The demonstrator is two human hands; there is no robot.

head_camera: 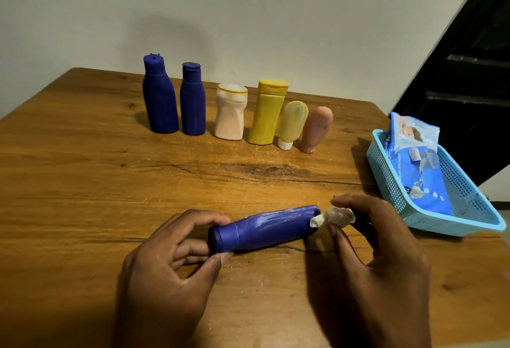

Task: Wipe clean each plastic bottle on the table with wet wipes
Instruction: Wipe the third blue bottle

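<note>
1. Seven plastic bottles show in the head view, and one of them, a dark blue plastic bottle [263, 228], lies on its side just above or on the wooden desk [82, 171] between the two hands.
2. Its capped end points left, where the left hand [171, 267] grips it between thumb and curled fingers, probably to keep it from rolling while it is wiped.
3. Its flat base points right, where the right hand [378, 259] pinches a crumpled white wet wipe [332, 218] against the base edge; wet streaks shine along the body, so I judge the sides done and the bottom in hand.
4. Six more stand in a row near the far desk edge, well apart from the hands: a tall dark blue bottle with an open flip cap [160, 96], a shorter dark blue bottle [193, 100], a pale pink waisted bottle with a whitish cap [231, 113], a yellow flat-capped bottle [267, 113], a small pale yellow tube standing on its white cap [292, 124] and a small pink tube [316, 129].
5. At the right edge a light blue perforated plastic basket [386, 179] holds a blue pack of wet wipes [419, 171], near the right hand for a fresh one.
6. Nothing stands between the hands and the row.
</note>
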